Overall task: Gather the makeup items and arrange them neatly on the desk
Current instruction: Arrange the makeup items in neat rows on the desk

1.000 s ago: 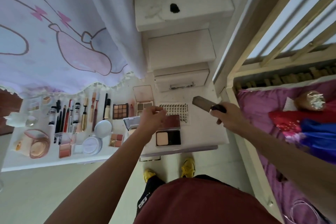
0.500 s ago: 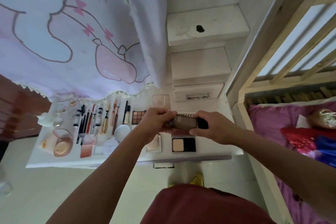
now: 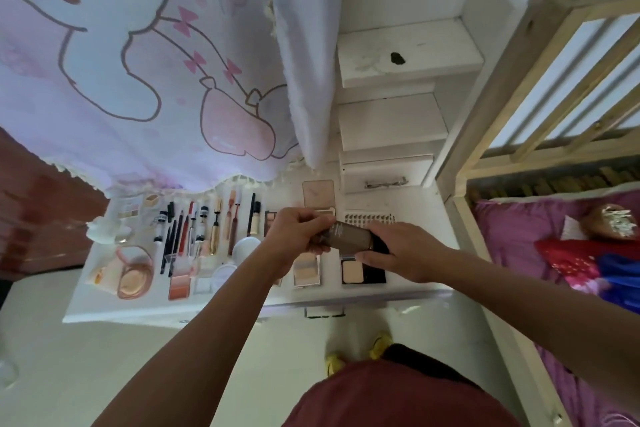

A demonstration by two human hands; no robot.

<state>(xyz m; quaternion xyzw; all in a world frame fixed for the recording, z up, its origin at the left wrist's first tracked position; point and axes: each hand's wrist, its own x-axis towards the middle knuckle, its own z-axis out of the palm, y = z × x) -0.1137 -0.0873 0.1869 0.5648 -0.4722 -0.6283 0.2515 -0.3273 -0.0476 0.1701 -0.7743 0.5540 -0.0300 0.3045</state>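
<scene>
1. The brown foundation tube (image 3: pixel 349 236) is held in the air above the front right part of the white desk (image 3: pixel 426 218). It lies nearly level, with its black cap (image 3: pixel 379 243) pointing right.
2. The left hand (image 3: pixel 298 236) curls its fingers round the tube's bottom end. The right hand (image 3: pixel 405 250) grips the capped end, fingers wrapped over it.
3. Directly below, an open black compact (image 3: pixel 374 276) lies flat and holds 1 beige powder pan in its left half. A pale palette (image 3: pixel 306 272) lies just to its left.
4. Behind the hands are an open pink compact (image 3: pixel 318 192) and a card of small dots (image 3: pixel 369 218).
5. Farther left, a row of pencils and mascaras (image 3: pixel 207 225) lies parallel. In front of it are 2 round white jars (image 3: pixel 244 248), an orange blush palette (image 3: pixel 180 282) and a round pink-gold compact (image 3: pixel 133 274).
6. 1.0 s ago the right hand alone held the tube out to the right while the left hovered over the palettes. 0.5 s ago both hands had already met on it, and that 2-handed grip is unchanged.
7. Both forearms reach forward and converge at the tube. A cartoon-print curtain (image 3: pixel 156 62) hangs over the desk's back edge.
</scene>
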